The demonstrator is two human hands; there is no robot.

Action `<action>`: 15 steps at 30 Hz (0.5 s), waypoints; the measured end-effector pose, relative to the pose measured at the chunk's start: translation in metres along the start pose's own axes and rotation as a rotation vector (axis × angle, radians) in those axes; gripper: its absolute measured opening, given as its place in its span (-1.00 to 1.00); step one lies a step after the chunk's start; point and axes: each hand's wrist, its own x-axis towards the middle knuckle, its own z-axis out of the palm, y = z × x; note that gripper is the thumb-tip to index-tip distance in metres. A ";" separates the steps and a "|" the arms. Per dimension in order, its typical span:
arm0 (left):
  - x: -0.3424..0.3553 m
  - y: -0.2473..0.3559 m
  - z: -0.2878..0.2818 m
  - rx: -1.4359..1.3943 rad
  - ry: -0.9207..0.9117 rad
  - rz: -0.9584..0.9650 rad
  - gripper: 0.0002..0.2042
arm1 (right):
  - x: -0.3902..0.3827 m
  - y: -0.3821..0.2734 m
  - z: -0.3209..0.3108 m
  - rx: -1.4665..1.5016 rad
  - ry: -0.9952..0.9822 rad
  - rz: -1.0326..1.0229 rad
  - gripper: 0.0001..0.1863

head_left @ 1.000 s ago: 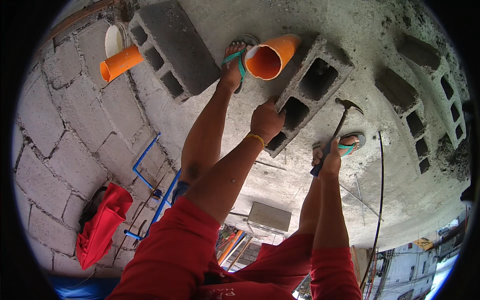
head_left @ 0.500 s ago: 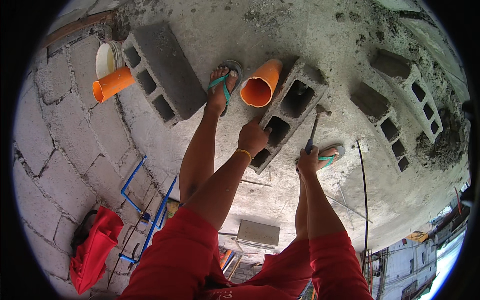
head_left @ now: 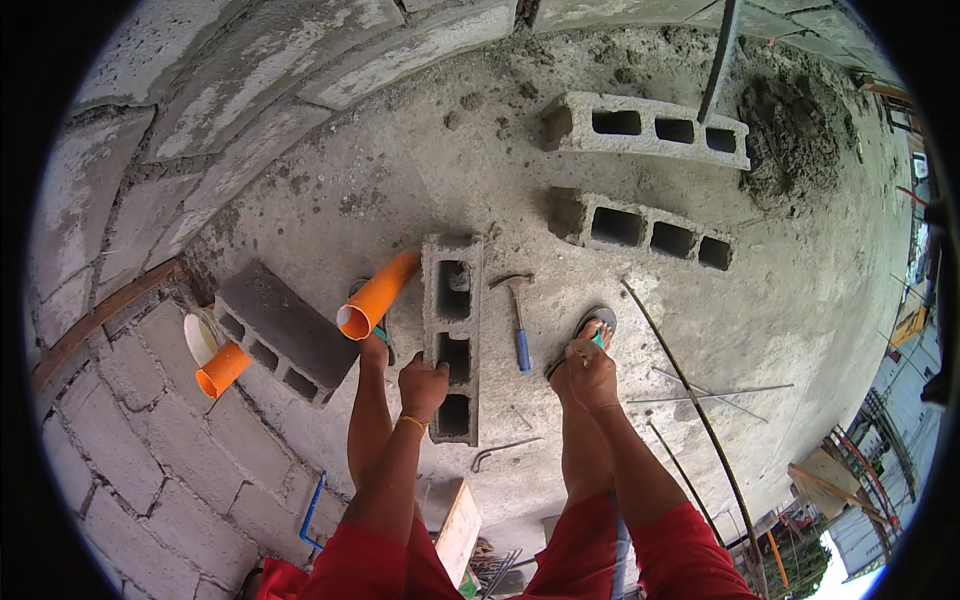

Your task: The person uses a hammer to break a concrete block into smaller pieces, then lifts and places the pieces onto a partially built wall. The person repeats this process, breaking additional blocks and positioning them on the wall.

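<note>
A grey hollow concrete block stands on the floor between my feet, its three open cells facing up. My left hand is closed on its left wall, thumb over the edge at the middle cell. To the block's right lies a claw hammer with a blue handle, touched by neither hand. Over my right foot, my right hand is closed; what its fingers hold, if anything, cannot be made out. An orange pipe leans beside the block's left side, near my left foot.
At left are another concrete block, a short orange pipe and a white bucket. Two hollow blocks lie far right, near wet mortar. A long dark rod and thin bars lie at right.
My right hand has let go of the hammer, which now lies on the floor. The left hand stays on the block. My view has turned, showing more of the far wall.
</note>
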 end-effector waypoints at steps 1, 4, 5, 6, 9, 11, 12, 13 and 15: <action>-0.009 0.000 -0.007 0.143 -0.004 0.102 -0.65 | 0.029 -0.010 -0.014 -0.157 0.095 -0.101 -0.81; -0.050 -0.003 -0.026 0.383 -0.040 0.249 -0.72 | 0.113 -0.044 -0.051 -0.226 0.314 -0.317 -0.73; -0.066 -0.005 -0.033 0.441 -0.056 0.299 -0.75 | 0.138 -0.057 -0.054 -0.332 0.366 -0.353 -0.60; -0.084 -0.005 -0.040 0.561 -0.100 0.403 -0.77 | 0.156 -0.068 -0.054 -0.393 0.266 -0.264 -0.53; -0.127 -0.004 -0.050 0.221 -0.057 0.199 -0.76 | 0.191 -0.089 -0.042 -0.552 0.035 0.007 -0.35; -0.143 -0.008 -0.055 0.252 -0.124 0.129 -0.76 | 0.204 -0.096 -0.025 -0.633 -0.011 0.186 -0.25; -0.148 -0.011 -0.058 0.323 -0.147 0.136 -0.76 | 0.209 -0.097 -0.017 -0.618 0.014 0.225 -0.24; -0.151 -0.015 -0.059 0.254 -0.173 -0.031 -0.75 | 0.214 -0.098 -0.009 -0.624 0.080 0.247 -0.28; -0.152 -0.026 -0.066 0.296 -0.248 -0.017 -0.73 | 0.218 -0.094 0.004 -0.600 0.168 0.266 -0.36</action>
